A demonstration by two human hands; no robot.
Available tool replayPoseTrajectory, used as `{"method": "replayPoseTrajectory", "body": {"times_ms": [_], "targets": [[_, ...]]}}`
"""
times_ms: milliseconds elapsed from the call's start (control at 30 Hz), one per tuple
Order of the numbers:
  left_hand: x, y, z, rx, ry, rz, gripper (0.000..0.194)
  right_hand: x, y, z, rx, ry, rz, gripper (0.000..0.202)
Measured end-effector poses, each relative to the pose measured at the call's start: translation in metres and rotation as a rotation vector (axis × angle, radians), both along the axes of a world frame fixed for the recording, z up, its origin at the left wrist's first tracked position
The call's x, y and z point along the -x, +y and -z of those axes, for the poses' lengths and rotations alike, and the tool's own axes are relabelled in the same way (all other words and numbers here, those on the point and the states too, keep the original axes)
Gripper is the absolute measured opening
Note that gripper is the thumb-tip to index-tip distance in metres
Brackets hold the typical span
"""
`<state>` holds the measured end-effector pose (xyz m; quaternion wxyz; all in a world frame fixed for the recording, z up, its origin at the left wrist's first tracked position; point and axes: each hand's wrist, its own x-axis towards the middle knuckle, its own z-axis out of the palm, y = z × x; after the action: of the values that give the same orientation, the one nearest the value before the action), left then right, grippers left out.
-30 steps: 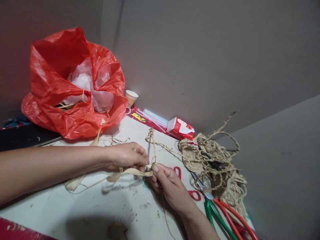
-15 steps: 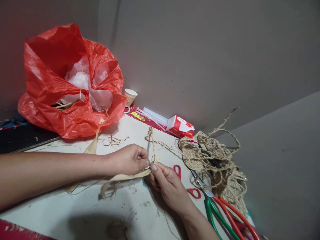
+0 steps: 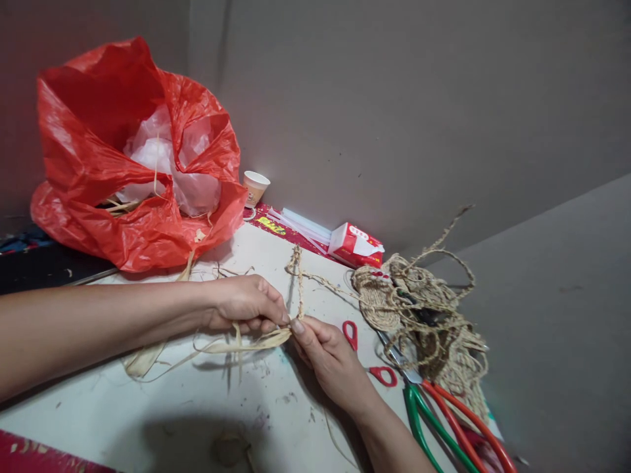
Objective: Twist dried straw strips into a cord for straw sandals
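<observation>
Between my hands is the near end of a thin braided straw cord, which runs up across the white table and loops off toward the right. My right hand pinches the cord's end between thumb and fingers. Close against it, my left hand has its thumb and fingertips closed on the strands at the same spot. Flat, pale straw strips trail left from the pinch, below my left hand. Exactly which strand the left fingers grip is hard to see.
A large red plastic bag stands back left beside a paper cup. A red tissue pack lies along the far edge. To the right are coiled braided straw, red-handled scissors and larger shears with green and orange-red handles.
My left hand has shifted slightly left and turned, its fingers now pointing down to the cord's end. The loose straw strips below it have moved. My right hand keeps its pinch.
</observation>
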<state>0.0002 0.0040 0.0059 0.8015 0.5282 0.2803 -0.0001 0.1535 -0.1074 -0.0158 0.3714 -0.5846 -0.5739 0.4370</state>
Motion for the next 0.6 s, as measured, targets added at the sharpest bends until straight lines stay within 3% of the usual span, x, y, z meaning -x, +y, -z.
{"method": "replayPoseTrajectory", "body": {"times_ms": [133, 467, 600], "targets": [[-0.001, 0.002, -0.001, 0.059, 0.010, 0.025, 0.017, 0.004, 0.001, -0.002, -0.054, -0.075, -0.013, 0.035], [-0.002, -0.012, -0.007, -0.094, 0.023, -0.085, 0.017, 0.008, 0.000, -0.002, -0.005, 0.035, 0.123, 0.040], [-0.003, -0.015, -0.009, -0.130, 0.031, -0.060, 0.016, 0.007, 0.000, 0.000, -0.019, 0.057, 0.110, 0.039]]}}
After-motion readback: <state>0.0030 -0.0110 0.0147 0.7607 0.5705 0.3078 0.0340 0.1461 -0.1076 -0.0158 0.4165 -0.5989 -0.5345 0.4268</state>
